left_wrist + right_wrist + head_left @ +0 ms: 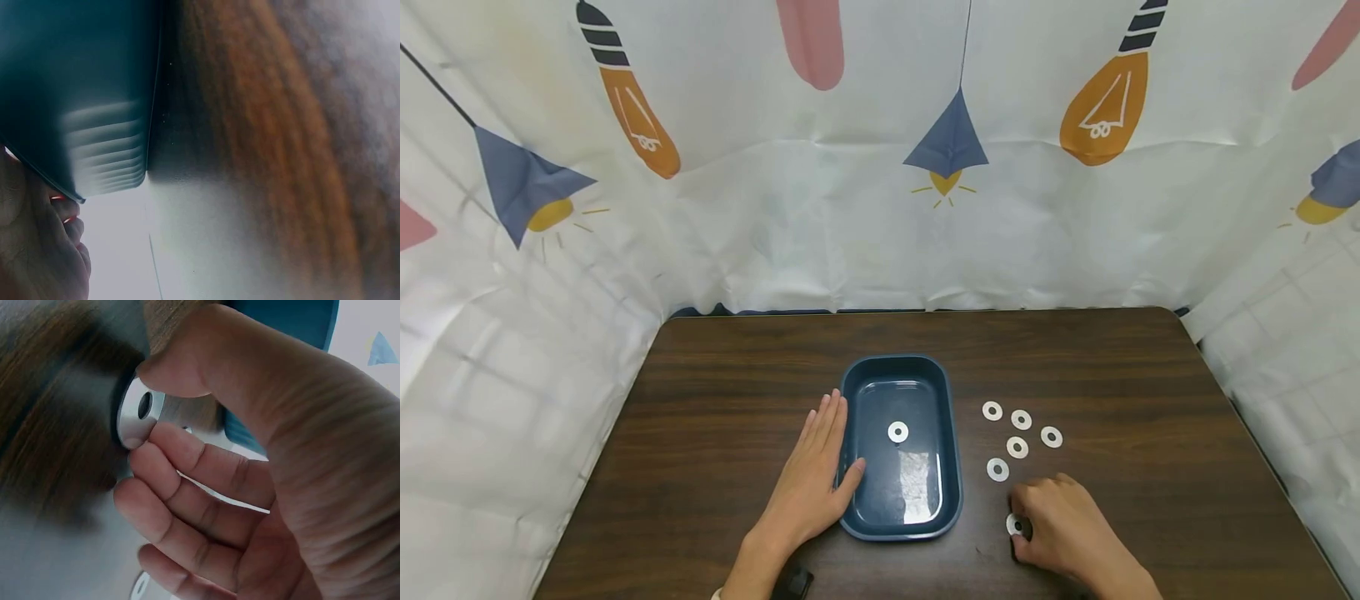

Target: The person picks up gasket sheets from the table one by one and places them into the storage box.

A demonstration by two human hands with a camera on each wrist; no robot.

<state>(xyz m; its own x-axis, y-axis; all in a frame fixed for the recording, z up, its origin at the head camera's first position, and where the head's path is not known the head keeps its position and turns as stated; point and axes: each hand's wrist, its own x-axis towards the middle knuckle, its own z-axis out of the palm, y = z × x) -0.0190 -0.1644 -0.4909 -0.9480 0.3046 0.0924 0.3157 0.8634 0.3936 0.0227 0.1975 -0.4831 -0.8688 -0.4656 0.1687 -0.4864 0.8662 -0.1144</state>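
A flat white washer [1014,524] is held between the thumb and fingertips of my right hand [1069,523], low over the table to the right of the tray. In the right wrist view the thumb presses one edge of this washer [132,422] and the fingertips meet the opposite edge. My left hand [808,483] rests with straight fingers along the left rim of a blue tray [953,450], its thumb over the edge. One white washer [898,432] lies on the tray's floor. The left wrist view shows the tray's ribbed outer wall [103,144] beside the fingers.
Several more washers [1017,447] lie loose on the dark wooden table [737,383], between the tray and the right side. A small black object [795,582] sits under the left wrist. A white patterned curtain [850,225] hangs behind and at both sides.
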